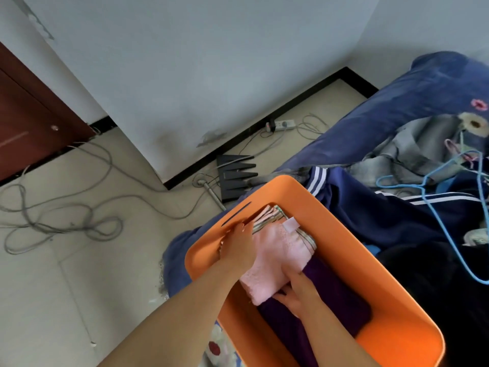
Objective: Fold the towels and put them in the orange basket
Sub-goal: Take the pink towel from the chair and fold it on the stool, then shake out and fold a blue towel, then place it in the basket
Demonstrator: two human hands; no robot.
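Observation:
The orange basket [344,234] stands on the edge of a bed. Inside it lie a folded pink towel [277,258] with a white tag, a striped folded towel [270,214] at the far end, and a dark purple towel [330,300] at the near end. My left hand [238,247] is down in the basket at the pink towel's left edge, fingers between the towel and the basket wall. At the pink towel's near right corner sits my right hand [293,292], thumb on the towel's end and fingers tucked under or against it.
A bed with a blue cover [383,109] holds dark clothes with white stripes [397,207], grey cloth and blue hangers [436,197]. On the tiled floor lie tangled grey cables [66,215], a black router [235,176] and a power strip [280,125]. A brown door [26,123] is at left.

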